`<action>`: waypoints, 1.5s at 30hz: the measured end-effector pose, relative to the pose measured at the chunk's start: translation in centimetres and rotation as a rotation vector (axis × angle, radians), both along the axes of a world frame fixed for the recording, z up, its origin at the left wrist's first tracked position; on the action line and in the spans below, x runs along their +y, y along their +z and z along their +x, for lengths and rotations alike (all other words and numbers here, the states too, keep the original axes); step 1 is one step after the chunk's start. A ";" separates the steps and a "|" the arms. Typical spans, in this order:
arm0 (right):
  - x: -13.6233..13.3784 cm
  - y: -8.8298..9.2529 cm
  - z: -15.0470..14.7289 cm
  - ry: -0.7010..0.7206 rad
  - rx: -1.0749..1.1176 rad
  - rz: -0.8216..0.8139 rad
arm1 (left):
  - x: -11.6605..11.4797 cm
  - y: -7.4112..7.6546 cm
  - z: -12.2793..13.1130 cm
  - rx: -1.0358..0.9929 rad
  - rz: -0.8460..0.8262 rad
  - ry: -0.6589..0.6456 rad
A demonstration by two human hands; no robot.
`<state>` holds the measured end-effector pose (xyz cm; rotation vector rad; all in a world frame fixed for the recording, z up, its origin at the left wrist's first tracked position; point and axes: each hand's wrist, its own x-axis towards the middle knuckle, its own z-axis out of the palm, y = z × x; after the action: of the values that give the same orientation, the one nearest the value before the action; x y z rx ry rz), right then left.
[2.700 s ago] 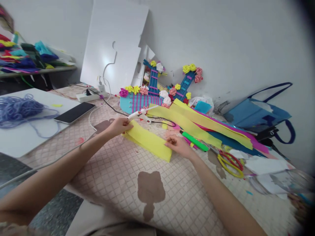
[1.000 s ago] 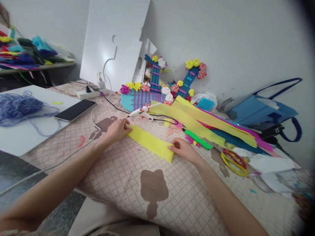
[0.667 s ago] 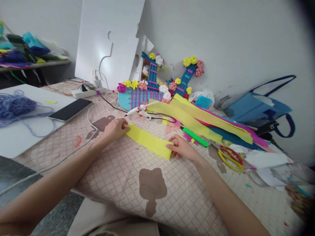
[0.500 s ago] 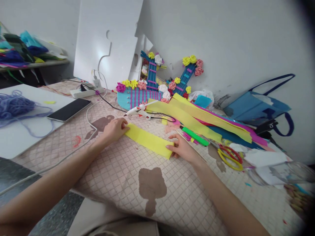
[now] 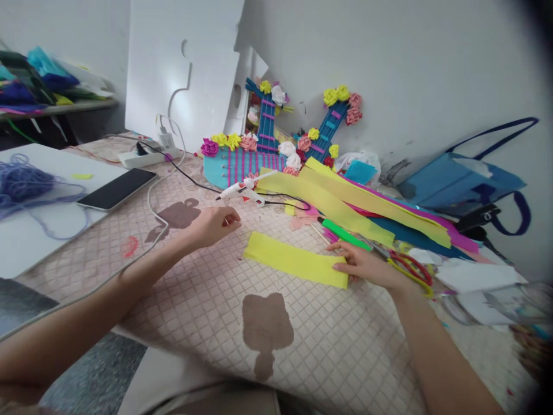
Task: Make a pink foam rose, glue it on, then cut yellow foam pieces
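A yellow crepe paper strip (image 5: 294, 260) lies slantwise over the quilted tablecloth in front of me. My right hand (image 5: 360, 265) pinches its right end between thumb and fingers. Off the strip's left end, a short gap away, my left hand (image 5: 218, 225) holds nothing; its fingers are loosely curled, with the thumb apart from them. Beyond the left hand lies a white glue gun (image 5: 242, 191) with a black cord. A green marker (image 5: 345, 233) rests just behind my right hand, and scissors with red and yellow handles (image 5: 410, 268) are partly behind the right wrist.
Longer yellow paper strips (image 5: 341, 204) are piled at the back right. Decorated letter shapes with paper flowers (image 5: 246, 164) lean by the wall. On the left are a phone (image 5: 118, 189), purple yarn (image 5: 26, 181), a power strip (image 5: 144, 157) and a white cable. A blue bag (image 5: 462, 184) stands right.
My left hand has let go of the strip's left end and shifted slightly right. My right hand has moved right, drawing the yellow strip with it.
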<state>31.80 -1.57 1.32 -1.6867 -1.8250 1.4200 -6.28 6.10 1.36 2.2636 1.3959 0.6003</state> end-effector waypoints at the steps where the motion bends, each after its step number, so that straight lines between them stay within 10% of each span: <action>1: 0.0 -0.1 0.0 -0.018 -0.006 0.008 | 0.1 0.2 0.5 0.006 -0.015 -0.030; 16: -0.2 -1.5 0.1 -0.028 -0.213 0.274 | 0.6 -1.6 3.5 -0.058 0.043 -0.379; 45: -0.4 -1.8 -0.3 -0.018 -0.303 0.291 | 2.4 -3.2 3.3 -0.193 0.055 -0.377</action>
<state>31.47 -1.96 -0.43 -1.8313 -2.0466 0.8729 -2.96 8.53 -1.81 2.3550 0.8425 0.7106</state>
